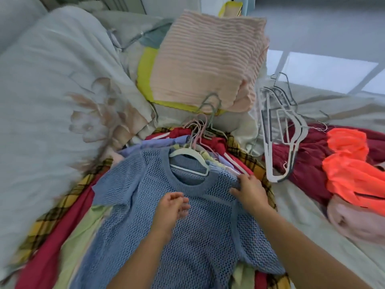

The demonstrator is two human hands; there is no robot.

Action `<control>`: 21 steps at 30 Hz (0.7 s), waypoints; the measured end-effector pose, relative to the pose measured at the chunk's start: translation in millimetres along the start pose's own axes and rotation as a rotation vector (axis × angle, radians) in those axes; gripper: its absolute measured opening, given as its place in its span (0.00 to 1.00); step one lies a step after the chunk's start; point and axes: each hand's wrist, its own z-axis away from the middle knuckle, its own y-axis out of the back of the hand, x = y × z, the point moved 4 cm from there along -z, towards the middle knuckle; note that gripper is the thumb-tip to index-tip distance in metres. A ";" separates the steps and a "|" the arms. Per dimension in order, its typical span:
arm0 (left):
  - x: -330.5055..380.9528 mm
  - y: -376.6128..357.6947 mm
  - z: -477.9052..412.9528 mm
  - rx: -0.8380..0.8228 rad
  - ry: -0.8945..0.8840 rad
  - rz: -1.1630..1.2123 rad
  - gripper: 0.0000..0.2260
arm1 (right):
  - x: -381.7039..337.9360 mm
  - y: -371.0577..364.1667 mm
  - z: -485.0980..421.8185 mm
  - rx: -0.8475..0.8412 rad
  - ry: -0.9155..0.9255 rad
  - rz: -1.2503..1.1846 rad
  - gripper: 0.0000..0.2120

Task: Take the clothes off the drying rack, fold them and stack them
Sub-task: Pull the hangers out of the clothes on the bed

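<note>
Right hand point(249, 191) grips blue sweater point(198, 236); hanger point(186, 153) half-hidden.

Forearms, left hand point(171, 209) and right hand point(251, 193) are bare.

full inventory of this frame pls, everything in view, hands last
blue mesh sweater: 1, blue, top of the hanger pile, centre
white hanger: 1, white, in the sweater's neck
clothes underneath: count unclear, yellow plaid, red, pale green, lilac, spread below the sweater
empty hangers: heap, count unclear, white and grey, right of the pile
folded stack: 1, pink striped over yellow-green, behind the pile
dark red garment: 1, dark red, right, under the empty hangers
orange clothing: count unclear, neon orange, far right
pale pink garment: 1, pink, right edge, below the orange
duvet: 1, pale grey with floral print, left
left hand: 1, relaxed, over the sweater's chest
right hand: 1, grips the sweater's shoulder
</note>
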 end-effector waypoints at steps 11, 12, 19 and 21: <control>136.2 12.6 -10.7 -0.277 -0.510 -1.037 0.26 | 23.9 100.7 109.1 -0.126 0.254 -0.602 0.05; 140.4 -1.3 5.1 -0.403 -0.494 -1.051 0.20 | 32.8 116.6 117.1 -0.118 0.240 -0.667 0.04; 163.3 -72.3 132.0 -0.707 -0.500 -0.449 0.05 | 75.9 219.5 182.9 0.256 0.369 -0.655 0.23; 177.3 -86.3 170.2 -0.781 -0.523 -0.424 0.08 | 79.7 246.4 204.7 0.344 0.464 -0.613 0.19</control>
